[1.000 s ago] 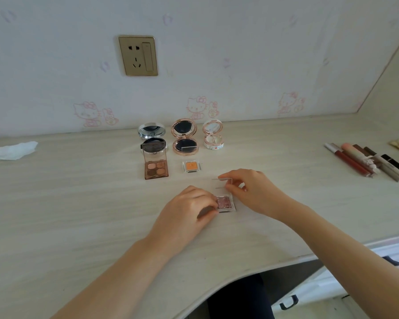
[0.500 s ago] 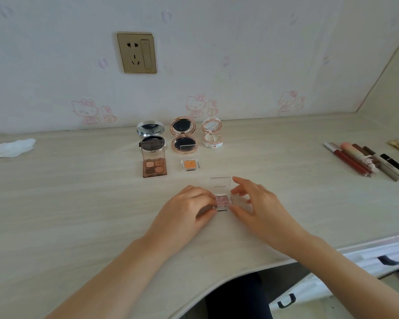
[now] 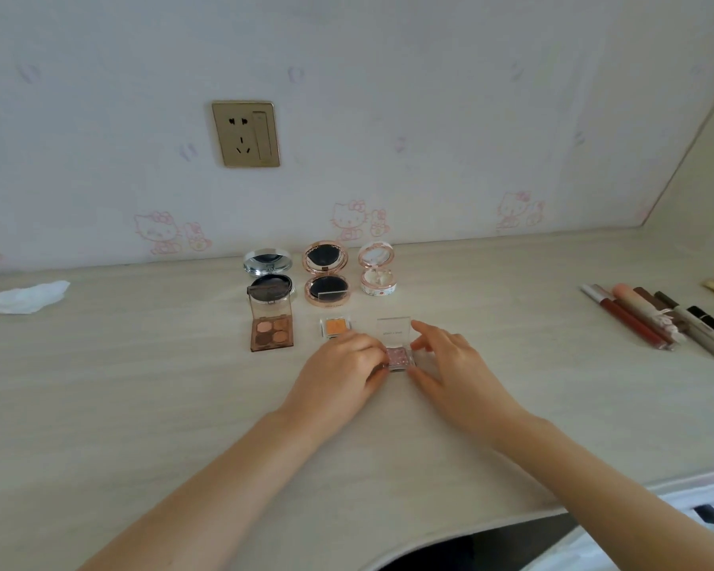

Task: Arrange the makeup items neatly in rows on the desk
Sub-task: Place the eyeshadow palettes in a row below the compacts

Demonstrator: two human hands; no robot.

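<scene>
a small pink glitter eyeshadow pot (image 3: 399,358) with its clear lid (image 3: 393,330) standing open was seen on the table (image 3: 141,405), between the two hands. the left hand (image 3: 339,383) was curled against the pot's left edge, its fingertips pinching that side. the right hand (image 3: 456,375) lay at the pot's right side, the thumb touching its near right corner and the fingers loosely spread and nearly straight beside the lid; a closed grip was not shown there.

just behind the left hand a small orange eyeshadow pot (image 3: 335,326) was found, and to its left a brown four-pan eyeshadow palette (image 3: 271,335) with a raised clear lid. behind these, three open round compacts were lined up near the wall: a silver compact (image 3: 269,278), a rose-gold compact (image 3: 326,276) and a white compact (image 3: 376,270).

well apart on the right, a cluster of lip products (image 3: 656,321) was laid side by side at an angle. a crumpled tissue (image 3: 25,297) was seen at the far left, and a socket (image 3: 246,134) on the wall.
</scene>
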